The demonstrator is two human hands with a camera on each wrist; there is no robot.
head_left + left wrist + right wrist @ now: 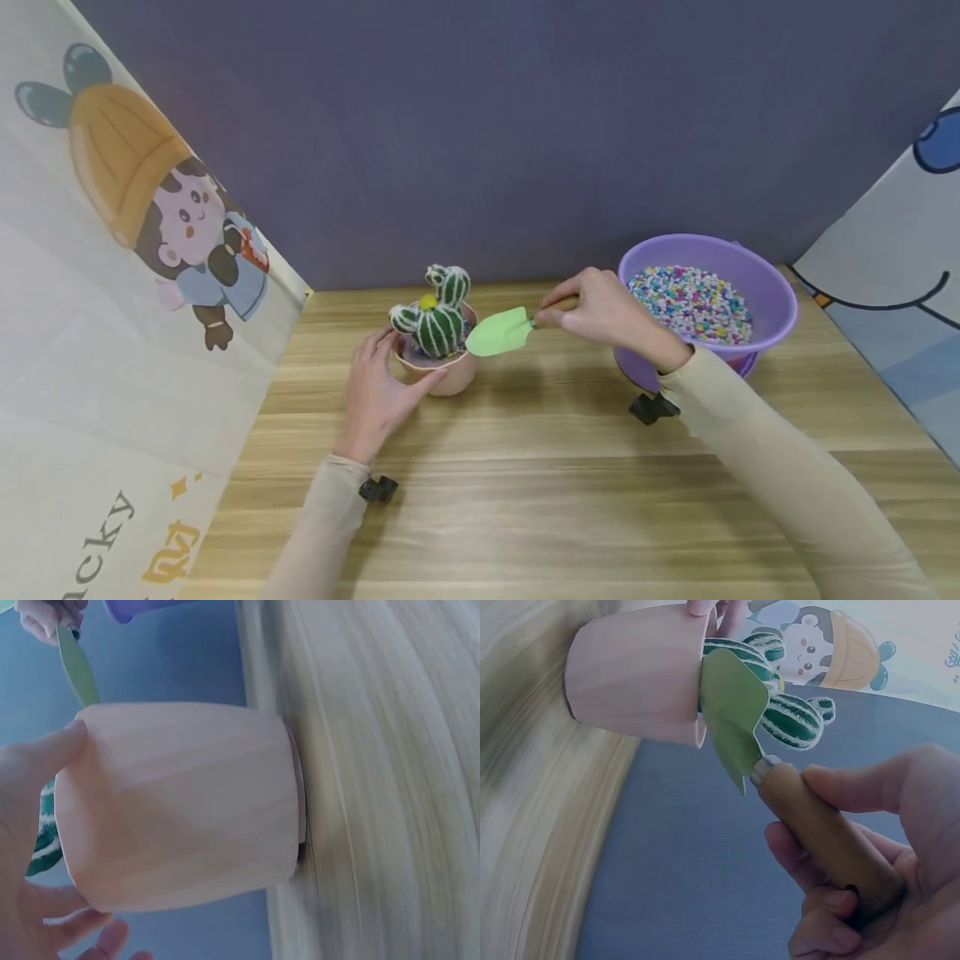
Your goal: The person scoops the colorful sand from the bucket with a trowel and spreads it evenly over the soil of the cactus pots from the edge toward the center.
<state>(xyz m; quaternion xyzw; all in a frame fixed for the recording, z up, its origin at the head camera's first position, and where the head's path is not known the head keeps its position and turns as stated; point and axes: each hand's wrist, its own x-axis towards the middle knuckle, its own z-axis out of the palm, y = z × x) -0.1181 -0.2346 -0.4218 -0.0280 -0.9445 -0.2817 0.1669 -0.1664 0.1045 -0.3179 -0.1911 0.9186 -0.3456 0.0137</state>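
Observation:
A pale pink flower pot stands on the wooden table with a green-and-white knitted cactus in it. The cactus has a yellow flower on top. My left hand grips the pot near its rim, thumb on the near side and fingers round the left; the left wrist view shows the pot wall up close. My right hand holds a small trowel by its wooden handle. The trowel's light green blade is tilted at the pot's right rim, beside the cactus. Small beads lie inside the pot.
A purple basin stands at the right, holding many multicoloured beads. Behind the table rises a dark blue-grey wall. A white sheet printed with a cartoon figure borders the left side; another printed sheet borders the right.

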